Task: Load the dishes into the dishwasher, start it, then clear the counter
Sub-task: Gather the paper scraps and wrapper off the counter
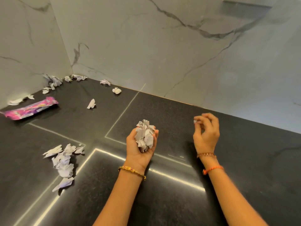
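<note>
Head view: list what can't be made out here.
- Pink wrapper: print too blurred to read; its left end is cut by the frame edge.
- Right hand: the fingers pinch a tiny white scrap, motion-blurred.
- Left hand: the paper wad hides its palm.
- Dishwasher: out of frame.

**Colours on the counter**

The counter [162, 201] is black with fine speckles and thin pale seam lines. The wall [146, 46] is pale grey marble with dark veins. The crumpled paper scraps [62, 162] are white with a lilac tint. The wrapper [31, 108] is bright pink and purple. The bracelets are gold [132, 171] and orange [212, 169].
</note>
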